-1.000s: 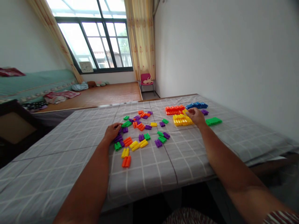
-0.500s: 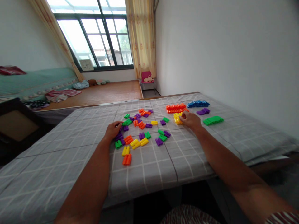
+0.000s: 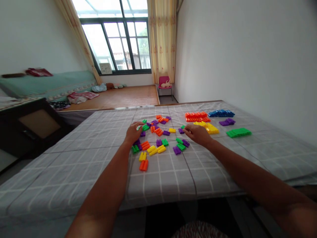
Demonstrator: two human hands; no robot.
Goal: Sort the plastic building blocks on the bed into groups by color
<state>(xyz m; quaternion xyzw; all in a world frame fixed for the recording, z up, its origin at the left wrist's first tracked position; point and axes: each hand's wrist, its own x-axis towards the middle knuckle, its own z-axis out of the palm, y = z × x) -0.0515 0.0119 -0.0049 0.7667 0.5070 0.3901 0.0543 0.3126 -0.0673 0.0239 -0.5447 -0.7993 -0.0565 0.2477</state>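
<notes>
Small plastic pieces, each like two short tubes side by side, lie scattered on the checked cloth; their exact kind is unclear. My left hand is at the left of the scatter, fingers apart beside the green pieces, partly covering purple pieces. My right hand reaches left, its fingertips beside a purple piece and a small green piece. Its thumb and fingers look slightly apart, with nothing visible between them. Just behind that hand lies a yellow row of pieces.
Orange, blue, purple and green groups lie at the right of the cloth-covered table. Several orange pieces and yellow pieces lie nearer me. A wall borders the right side.
My right hand has let go at the yellow row and moved left to the scattered pieces. My left hand stays by the green pieces, its fingers stretched further over them. The view has turned slightly left.
</notes>
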